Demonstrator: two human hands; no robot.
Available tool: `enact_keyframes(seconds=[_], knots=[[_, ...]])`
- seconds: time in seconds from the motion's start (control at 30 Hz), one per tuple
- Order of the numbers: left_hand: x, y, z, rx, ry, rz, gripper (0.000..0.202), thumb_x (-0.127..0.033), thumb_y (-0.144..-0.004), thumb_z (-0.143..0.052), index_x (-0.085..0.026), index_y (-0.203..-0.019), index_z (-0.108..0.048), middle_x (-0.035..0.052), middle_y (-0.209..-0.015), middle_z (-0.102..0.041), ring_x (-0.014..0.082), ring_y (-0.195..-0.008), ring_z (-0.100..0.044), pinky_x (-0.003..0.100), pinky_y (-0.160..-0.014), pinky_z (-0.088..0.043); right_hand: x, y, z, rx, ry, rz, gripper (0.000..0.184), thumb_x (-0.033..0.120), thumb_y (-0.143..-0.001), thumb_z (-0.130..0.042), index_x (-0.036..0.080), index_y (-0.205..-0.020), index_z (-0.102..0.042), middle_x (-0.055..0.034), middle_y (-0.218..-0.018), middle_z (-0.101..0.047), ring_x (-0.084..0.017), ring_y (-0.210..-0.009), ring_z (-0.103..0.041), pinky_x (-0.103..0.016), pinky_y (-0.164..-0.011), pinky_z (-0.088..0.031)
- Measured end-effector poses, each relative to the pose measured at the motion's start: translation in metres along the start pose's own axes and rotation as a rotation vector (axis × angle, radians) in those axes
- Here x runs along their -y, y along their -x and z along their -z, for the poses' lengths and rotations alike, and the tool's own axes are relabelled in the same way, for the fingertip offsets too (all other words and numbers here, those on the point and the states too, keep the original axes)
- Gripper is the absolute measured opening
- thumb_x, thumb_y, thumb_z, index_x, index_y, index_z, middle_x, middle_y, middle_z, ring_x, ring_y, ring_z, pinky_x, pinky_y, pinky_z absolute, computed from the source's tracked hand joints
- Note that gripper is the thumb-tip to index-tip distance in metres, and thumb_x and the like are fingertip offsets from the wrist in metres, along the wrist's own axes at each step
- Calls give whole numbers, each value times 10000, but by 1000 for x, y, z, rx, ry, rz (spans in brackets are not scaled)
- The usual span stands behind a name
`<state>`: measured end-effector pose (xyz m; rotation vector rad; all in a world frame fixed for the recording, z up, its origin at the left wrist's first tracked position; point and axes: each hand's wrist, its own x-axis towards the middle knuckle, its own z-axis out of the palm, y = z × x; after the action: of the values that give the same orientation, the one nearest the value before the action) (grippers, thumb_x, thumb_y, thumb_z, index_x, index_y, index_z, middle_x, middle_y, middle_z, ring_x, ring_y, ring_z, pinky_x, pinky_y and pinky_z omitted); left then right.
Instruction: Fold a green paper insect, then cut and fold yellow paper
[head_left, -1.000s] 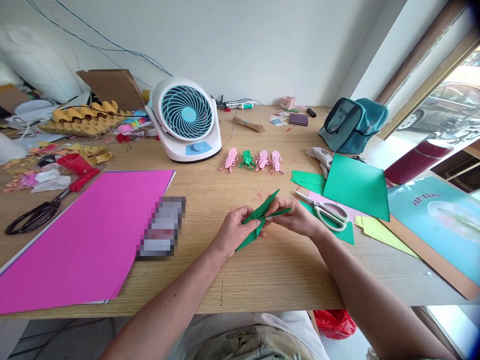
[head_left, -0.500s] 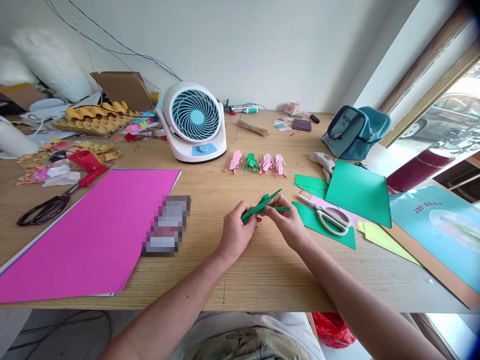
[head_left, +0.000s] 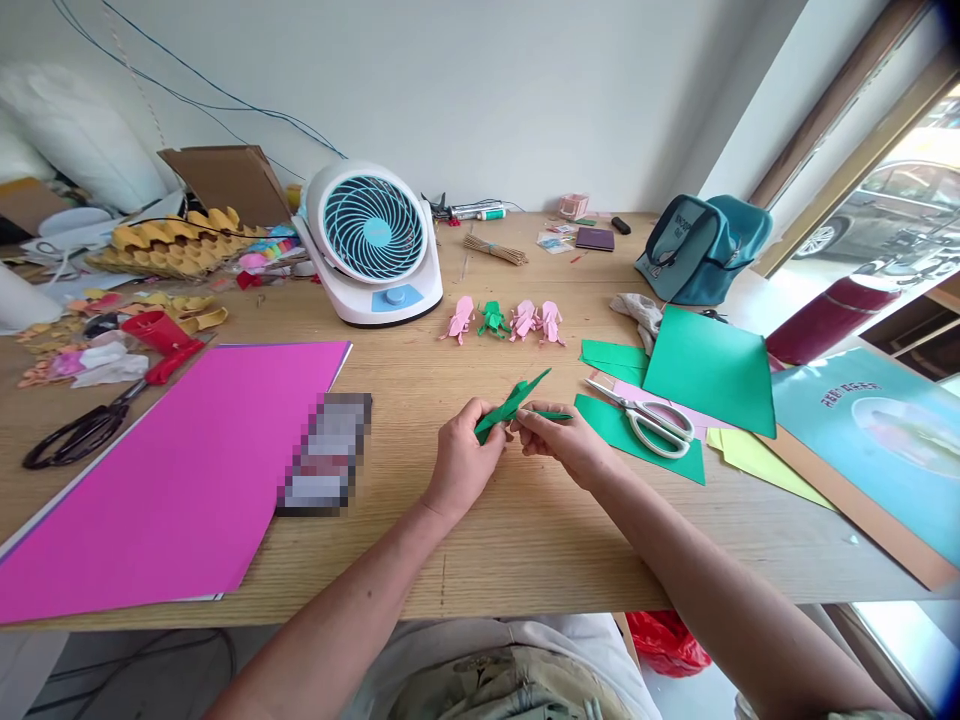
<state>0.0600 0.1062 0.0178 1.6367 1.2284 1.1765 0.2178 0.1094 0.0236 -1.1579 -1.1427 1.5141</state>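
A folded piece of green paper, with narrow pointed flaps, is held above the middle of the table between both hands. My left hand pinches its left end. With closed fingers, my right hand grips a thin flap on the right side; the fingertips of the two hands almost meet. Beyond them, a row of small folded paper figures stands on the wood: a green figure and several pink ones, among them a pink figure. White-handled scissors lie right of my right hand on a green sheet.
On the left lie a large magenta sheet, a blurred-out dark object and black-handled scissors. A white fan stands behind. To the right are a big green sheet, a dark red bottle and a teal bag.
The view has shifted slightly, so most things sit a little further left. Both hands keep hold of the green paper; the right fingers have curled in closer around its flap.
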Motion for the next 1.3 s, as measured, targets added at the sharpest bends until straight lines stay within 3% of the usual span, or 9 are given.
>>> enact_keyframes(seconds=[0.17,0.3,0.53,0.73,0.97,1.3], knots=[[0,-4,-1,132,496,312,255,-350,-737,-730,-157,-856,-615,21,-780,-683,144,-687,-667,248,-591,-558,5,1,5,38,58,49,456,606,-692,-755,162,-664,-658,31,-566,-547,-90,-554,-502,-253,-590,-465],[0,-6,3,221,658,416,409,-401,-635,-841,-142,-875,-634,35,-826,-700,147,-723,-675,251,-610,-576,7,2,7,57,231,156,448,606,-785,-668,168,-696,-645,11,-588,-579,-109,-565,-514,-258,-567,-436],[-1,-6,7,227,565,363,455,-507,-684,-821,-150,-845,-589,21,-779,-697,161,-723,-693,279,-611,-599,6,5,5,102,410,219,378,536,-871,-577,189,-721,-590,2,-658,-587,-119,-599,-505,-247,-549,-411],[-1,-6,11,308,585,349,467,-469,-661,-850,-128,-855,-597,22,-787,-696,122,-663,-671,244,-631,-567,15,8,18,188,489,187,353,496,-884,-591,172,-749,-629,3,-646,-586,-117,-596,-519,-245,-550,-406],[-5,-4,8,339,560,264,391,-450,-734,-787,-111,-838,-622,15,-731,-662,110,-604,-634,224,-584,-508,16,4,26,208,269,133,347,489,-761,-760,170,-718,-631,-8,-686,-655,-113,-616,-562,-251,-600,-451],[0,-5,5,342,662,216,272,-369,-786,-731,-135,-849,-608,-11,-713,-639,75,-527,-581,208,-537,-471,5,-2,15,208,-68,36,359,456,-700,-830,176,-701,-604,-8,-681,-690,-117,-608,-615,-286,-662,-506]])
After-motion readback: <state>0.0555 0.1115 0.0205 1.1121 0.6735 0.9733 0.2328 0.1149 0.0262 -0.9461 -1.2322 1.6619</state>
